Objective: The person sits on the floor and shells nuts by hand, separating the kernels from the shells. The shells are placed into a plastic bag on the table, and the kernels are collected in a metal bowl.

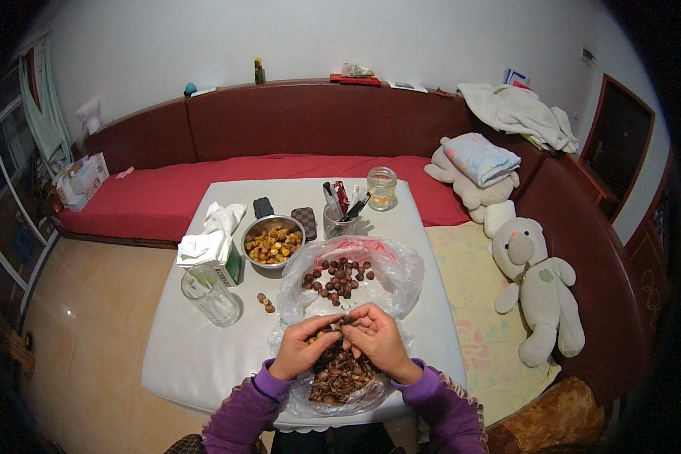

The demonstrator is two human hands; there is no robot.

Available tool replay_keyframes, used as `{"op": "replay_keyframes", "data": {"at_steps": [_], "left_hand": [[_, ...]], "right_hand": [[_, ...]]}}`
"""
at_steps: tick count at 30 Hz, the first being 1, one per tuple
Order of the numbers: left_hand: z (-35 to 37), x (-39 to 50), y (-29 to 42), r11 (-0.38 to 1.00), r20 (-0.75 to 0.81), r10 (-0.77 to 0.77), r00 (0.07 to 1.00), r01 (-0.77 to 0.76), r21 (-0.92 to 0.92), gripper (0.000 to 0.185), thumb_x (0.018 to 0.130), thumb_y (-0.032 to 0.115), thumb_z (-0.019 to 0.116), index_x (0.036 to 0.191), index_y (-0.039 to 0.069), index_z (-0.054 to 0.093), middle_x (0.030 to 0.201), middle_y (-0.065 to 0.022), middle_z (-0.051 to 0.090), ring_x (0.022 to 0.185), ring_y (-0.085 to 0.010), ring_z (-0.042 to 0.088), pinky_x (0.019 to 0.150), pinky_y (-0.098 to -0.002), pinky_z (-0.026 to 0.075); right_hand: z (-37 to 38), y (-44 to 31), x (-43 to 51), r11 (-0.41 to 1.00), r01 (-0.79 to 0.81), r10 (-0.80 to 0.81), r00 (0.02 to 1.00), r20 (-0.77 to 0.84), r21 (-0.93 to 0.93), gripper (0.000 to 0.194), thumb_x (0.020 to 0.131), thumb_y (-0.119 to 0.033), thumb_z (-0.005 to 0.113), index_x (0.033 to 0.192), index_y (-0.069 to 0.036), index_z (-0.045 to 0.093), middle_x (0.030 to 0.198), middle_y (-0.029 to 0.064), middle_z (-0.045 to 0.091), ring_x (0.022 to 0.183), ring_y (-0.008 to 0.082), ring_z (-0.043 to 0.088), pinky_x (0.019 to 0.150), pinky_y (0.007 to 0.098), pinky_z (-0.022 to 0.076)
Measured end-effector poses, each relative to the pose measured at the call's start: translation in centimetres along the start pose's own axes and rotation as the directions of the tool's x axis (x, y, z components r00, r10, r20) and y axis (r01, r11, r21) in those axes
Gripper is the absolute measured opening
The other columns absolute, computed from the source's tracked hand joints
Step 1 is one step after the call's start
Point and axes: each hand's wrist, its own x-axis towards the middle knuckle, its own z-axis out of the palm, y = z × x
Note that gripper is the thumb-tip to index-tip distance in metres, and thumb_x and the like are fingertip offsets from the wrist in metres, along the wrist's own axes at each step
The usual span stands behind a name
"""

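My left hand (305, 345) and my right hand (377, 340) meet fingertip to fingertip over a plastic bag. Between them they pinch a small chestnut (341, 324), mostly hidden by the fingers. Right below lies a heap of broken brown shells (343, 379) in the near part of the bag. Whole dark-brown chestnuts (340, 278) are spread in the open clear plastic bag (400, 275) beyond my hands. A steel bowl (268, 271) to the upper left holds peeled yellow kernels (272, 244). A few more kernels (265, 302) sit on the white table beside the bag.
On the white padded table (204, 363) stand a tilted-looking drinking glass (211, 296), a tissue box (231, 267), a glass of pens (340, 227) and a glass jar (381, 190). Behind runs a red-covered sofa (164, 176); a plush bear (545, 301) lies at right.
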Motion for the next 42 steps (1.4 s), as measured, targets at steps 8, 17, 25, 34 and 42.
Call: {"op": "replay_keyframes", "data": {"at_steps": [8, 17, 25, 34, 42], "left_hand": [[-0.3, 0.3, -0.2, 0.904, 0.03, 0.274, 0.961, -0.268, 0.333, 0.031, 0.071, -0.001, 0.057, 0.101, 0.001, 0.056, 0.068, -0.0106, 0.054, 0.056, -0.0184, 0.052, 0.051, -0.0256, 0.041], [-0.1, 0.2, -1.2, 0.828, 0.119, 0.332, 0.936, -0.35, 0.439, 0.03, 0.067, -0.002, 0.059, 0.097, 0.001, 0.056, 0.068, -0.011, 0.054, 0.057, -0.0219, 0.054, 0.05, -0.0279, 0.042], [0.5, 0.0, -1.7, 0.83, 0.117, 0.354, 0.928, -0.369, 0.418, 0.029, 0.066, 0.001, 0.061, 0.094, 0.0, 0.056, 0.067, -0.0105, 0.053, 0.056, -0.0223, 0.053, 0.049, -0.0277, 0.042], [0.5, -0.2, -1.3, 0.83, 0.049, 0.323, 0.945, -0.308, 0.466, 0.023, 0.066, 0.003, 0.063, 0.088, 0.001, 0.057, 0.065, -0.01, 0.053, 0.055, -0.0221, 0.054, 0.048, -0.0279, 0.042], [-0.2, 0.0, -1.4, 0.74, 0.196, 0.365, 0.91, -0.411, 0.532, 0.017, 0.066, 0.006, 0.064, 0.08, 0.003, 0.056, 0.063, -0.008, 0.051, 0.053, -0.0227, 0.053, 0.046, -0.0297, 0.042]], "right_hand": [[0.0, -0.1, -0.1, 0.976, 0.049, -0.056, 0.998, -0.026, -0.214, 0.016, 0.078, -0.004, 0.054, 0.089, 0.003, 0.045, 0.078, 0.0071, 0.057, 0.065, 0.011, 0.059, 0.049, 0.0187, 0.0453], [-0.9, 0.2, 0.4, 0.811, 0.182, -0.173, 0.983, 0.069, -0.557, 0.017, 0.072, 0.001, 0.057, 0.084, 0.004, 0.045, 0.072, 0.0054, 0.055, 0.066, 0.0099, 0.057, 0.056, 0.0204, 0.0466], [-1.1, -0.5, 0.4, 0.805, 0.136, -0.121, 0.991, 0.064, -0.578, 0.016, 0.066, 0.0, 0.058, 0.076, 0.001, 0.046, 0.064, -0.0005, 0.049, 0.059, 0.0026, 0.046, 0.05, 0.0175, 0.0394], [-0.7, -0.9, 0.5, 0.749, 0.196, -0.185, 0.979, 0.084, -0.633, 0.018, 0.065, -0.004, 0.058, 0.08, 0.0, 0.048, 0.063, 0.0012, 0.05, 0.058, 0.0039, 0.045, 0.05, 0.019, 0.0388], [-1.1, -0.9, 0.5, 0.778, 0.165, -0.107, 0.986, 0.131, -0.606, 0.017, 0.065, -0.005, 0.058, 0.079, -0.001, 0.049, 0.062, 0.0013, 0.049, 0.056, 0.0038, 0.044, 0.049, 0.0192, 0.0376]]}}
